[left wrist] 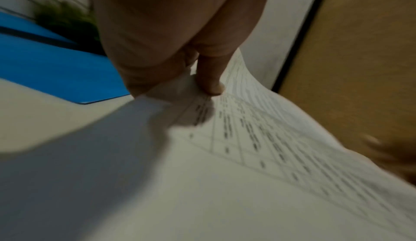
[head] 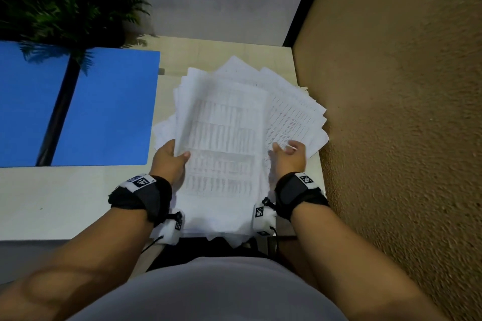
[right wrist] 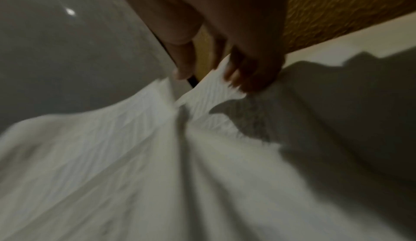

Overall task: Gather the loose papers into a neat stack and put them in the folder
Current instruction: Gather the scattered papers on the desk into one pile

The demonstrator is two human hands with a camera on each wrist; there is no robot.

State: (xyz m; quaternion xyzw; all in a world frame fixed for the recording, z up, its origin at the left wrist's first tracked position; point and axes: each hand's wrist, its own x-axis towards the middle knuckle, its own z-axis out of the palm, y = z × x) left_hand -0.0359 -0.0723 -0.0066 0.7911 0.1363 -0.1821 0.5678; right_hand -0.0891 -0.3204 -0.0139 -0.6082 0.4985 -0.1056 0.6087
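1. White printed papers [head: 224,138] lie in a fanned, uneven pile on the pale table [head: 65,198], their corners splaying toward the far right, close to the textured brown wall [head: 404,112].
2. At the pile's left edge, the left hand [head: 169,161] grips the sheets: its thumb [head: 182,157] lies on top of the printed top sheet, and the other fingers go underneath the edge, out of sight.
3. From the left wrist view, the thumb [left wrist: 210,77] presses down on the top page just beside a printed grid, with the paper edge curving up past it.
4. On the pile's right side, the right hand [head: 288,155] sits over the fanned sheets with its fingers curled onto the paper.
5. In the right wrist view its fingertips [right wrist: 236,77] touch the jagged edges of several sheets, while the thumb [right wrist: 182,66] stands apart from them with a gap between; the blur keeps me from telling whether this hand truly clamps the paper or only rests on it.
6. Left of the papers, well apart from both hands, the blue folder [head: 78,107] lies open and flat on the table.
7. A green fern-like plant [head: 65,2] stands behind the folder.
8. Both wrists wear black straps [head: 146,197] with white marker tags.
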